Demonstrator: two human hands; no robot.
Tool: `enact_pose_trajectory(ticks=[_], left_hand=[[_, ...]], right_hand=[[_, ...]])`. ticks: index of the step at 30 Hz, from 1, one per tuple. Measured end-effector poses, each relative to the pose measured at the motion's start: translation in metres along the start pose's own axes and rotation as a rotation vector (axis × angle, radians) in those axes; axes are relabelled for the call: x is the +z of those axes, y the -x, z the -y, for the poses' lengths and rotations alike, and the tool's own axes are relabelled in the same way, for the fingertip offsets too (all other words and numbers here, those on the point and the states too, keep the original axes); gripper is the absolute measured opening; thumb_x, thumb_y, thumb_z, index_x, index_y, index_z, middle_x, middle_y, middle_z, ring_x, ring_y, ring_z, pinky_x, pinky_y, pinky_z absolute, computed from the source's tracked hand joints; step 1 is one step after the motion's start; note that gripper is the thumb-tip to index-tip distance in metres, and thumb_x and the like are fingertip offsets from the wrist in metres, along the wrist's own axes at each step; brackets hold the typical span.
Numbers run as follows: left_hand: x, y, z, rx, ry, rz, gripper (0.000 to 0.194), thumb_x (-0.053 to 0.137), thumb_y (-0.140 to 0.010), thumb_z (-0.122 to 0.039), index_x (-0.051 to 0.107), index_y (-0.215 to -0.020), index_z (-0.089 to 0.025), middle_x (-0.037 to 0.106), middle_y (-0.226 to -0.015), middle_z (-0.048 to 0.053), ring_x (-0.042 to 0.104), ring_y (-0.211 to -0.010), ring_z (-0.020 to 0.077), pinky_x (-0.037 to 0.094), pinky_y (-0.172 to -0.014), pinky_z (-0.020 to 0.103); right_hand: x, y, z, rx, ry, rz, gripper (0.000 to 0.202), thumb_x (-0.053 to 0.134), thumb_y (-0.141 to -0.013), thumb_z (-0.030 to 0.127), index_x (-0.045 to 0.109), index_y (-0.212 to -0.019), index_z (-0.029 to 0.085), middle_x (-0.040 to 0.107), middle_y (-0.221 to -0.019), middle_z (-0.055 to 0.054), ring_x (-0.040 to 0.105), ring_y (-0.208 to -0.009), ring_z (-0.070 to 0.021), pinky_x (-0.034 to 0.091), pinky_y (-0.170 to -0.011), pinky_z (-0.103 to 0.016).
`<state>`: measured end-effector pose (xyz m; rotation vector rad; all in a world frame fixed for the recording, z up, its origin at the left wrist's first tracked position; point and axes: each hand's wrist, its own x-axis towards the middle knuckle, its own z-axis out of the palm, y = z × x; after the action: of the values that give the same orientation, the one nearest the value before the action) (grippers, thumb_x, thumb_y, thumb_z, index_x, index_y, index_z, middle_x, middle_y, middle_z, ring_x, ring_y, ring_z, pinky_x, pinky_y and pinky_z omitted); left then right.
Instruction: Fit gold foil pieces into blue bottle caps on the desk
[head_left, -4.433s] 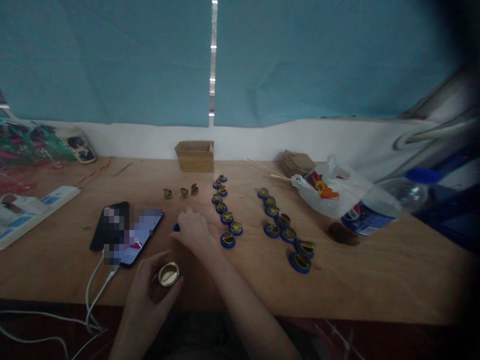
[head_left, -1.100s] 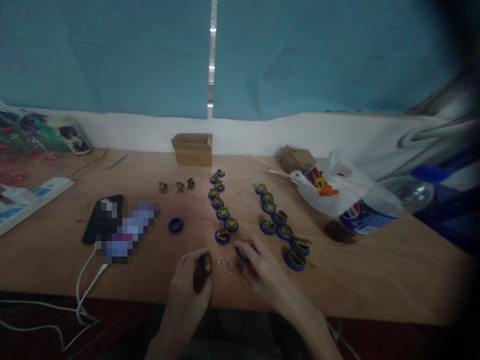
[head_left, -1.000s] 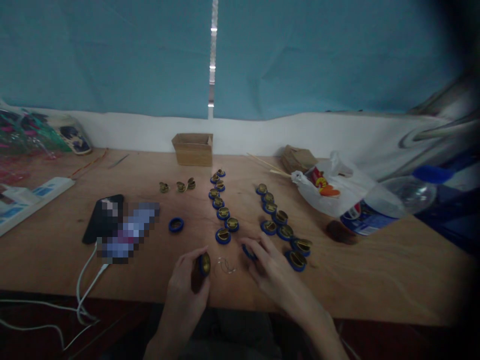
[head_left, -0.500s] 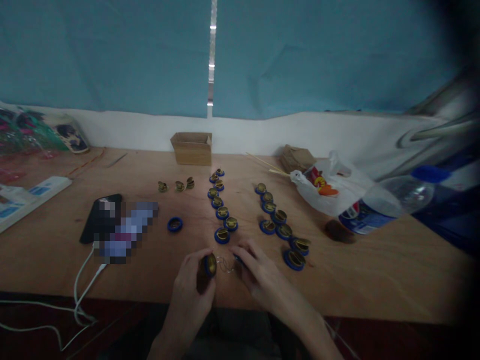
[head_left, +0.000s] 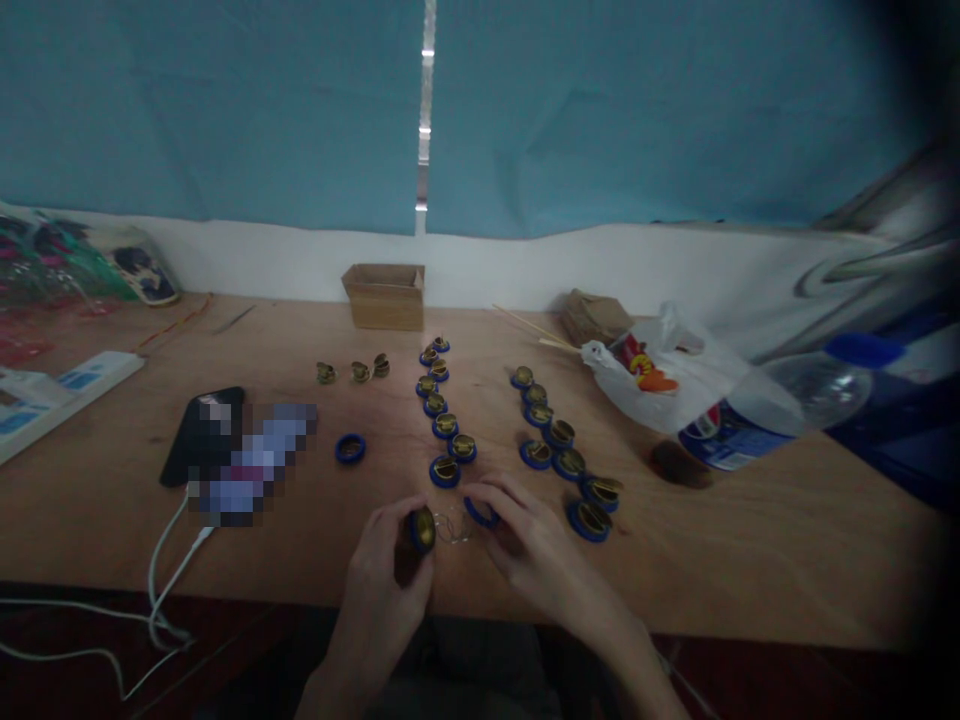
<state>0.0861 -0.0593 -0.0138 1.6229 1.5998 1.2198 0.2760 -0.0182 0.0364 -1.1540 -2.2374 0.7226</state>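
Near the table's front edge, my left hand (head_left: 382, 570) grips a round brass-coloured piece with a blue rim (head_left: 422, 530) between thumb and fingers. My right hand (head_left: 525, 540), a little to its right, holds a blue ring (head_left: 481, 512), partly covered by the fingers. Thin wire pieces (head_left: 452, 526) lie on the wood between the hands. Beyond them, several brass pieces in blue rings (head_left: 445, 471) form a column, with a second column (head_left: 589, 520) to the right. A lone blue ring (head_left: 350, 448) and several small brass pieces (head_left: 360, 371) lie to the left.
At the left are a black phone (head_left: 199, 440), a blurred device with white cables and a power strip (head_left: 112, 370). A small cardboard box (head_left: 386, 300) stands at the back. On the right are a plastic bag (head_left: 637, 390) and a lying bottle (head_left: 742, 430).
The blue ring in my right hand has turned and shows more of its curve. My left hand and its brass piece have barely shifted.
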Motion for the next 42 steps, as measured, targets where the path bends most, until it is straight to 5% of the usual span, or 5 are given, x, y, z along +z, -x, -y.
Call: enact_pose_trajectory(ticks=[8,21,33,38,42], left_hand=[[-0.002,0.0,-0.001,-0.013,0.029,0.003,0.044,0.059,-0.073,-0.005,0.059,-0.113,-0.024,0.067,-0.11,0.005,0.065,-0.104,0.0228,0.051,-0.093,0.038],[0.02,-0.002,-0.008,-0.196,0.56,-0.045,0.039,0.072,-0.068,-0.008,0.059,-0.103,-0.021,0.072,-0.102,0.004,0.07,-0.096,0.0182,0.056,-0.085,0.029],[-0.003,-0.006,0.008,-0.183,0.352,-0.159,0.035,0.071,-0.074,-0.017,0.056,-0.106,-0.02,0.067,-0.108,0.007,0.067,-0.102,0.0212,0.055,-0.087,0.033],[-0.005,-0.005,0.014,-0.201,0.307,-0.181,0.041,0.074,-0.071,-0.02,0.054,-0.107,-0.02,0.066,-0.108,0.007,0.066,-0.104,0.0226,0.055,-0.09,0.037],[-0.001,-0.005,0.017,-0.18,0.321,-0.163,0.043,0.075,-0.071,-0.02,0.053,-0.108,-0.022,0.065,-0.109,0.006,0.065,-0.104,0.0219,0.053,-0.094,0.038]], right_hand=[[0.007,-0.002,0.002,-0.07,-0.025,-0.006,0.062,0.042,-0.078,-0.009,0.053,-0.127,0.026,0.057,-0.124,-0.006,0.053,-0.118,-0.0197,0.047,-0.101,-0.04],[0.024,-0.003,0.019,-0.121,0.019,-0.021,0.057,0.041,-0.085,-0.005,0.05,-0.131,0.028,0.057,-0.122,-0.004,0.054,-0.113,-0.019,0.049,-0.098,-0.036],[0.018,0.015,-0.033,0.179,0.358,-0.164,0.036,0.055,-0.09,0.023,0.053,-0.125,0.015,0.056,-0.125,-0.016,0.054,-0.114,-0.0333,0.045,-0.096,-0.054],[0.033,0.022,-0.02,0.182,0.413,-0.29,0.035,0.053,-0.091,0.025,0.052,-0.123,0.015,0.057,-0.118,-0.016,0.053,-0.109,-0.033,0.045,-0.092,-0.053],[0.04,0.02,0.001,0.206,0.398,-0.238,0.021,0.058,-0.087,0.021,0.059,-0.108,0.017,0.059,-0.105,-0.013,0.054,-0.1,-0.0319,0.047,-0.085,-0.051]])
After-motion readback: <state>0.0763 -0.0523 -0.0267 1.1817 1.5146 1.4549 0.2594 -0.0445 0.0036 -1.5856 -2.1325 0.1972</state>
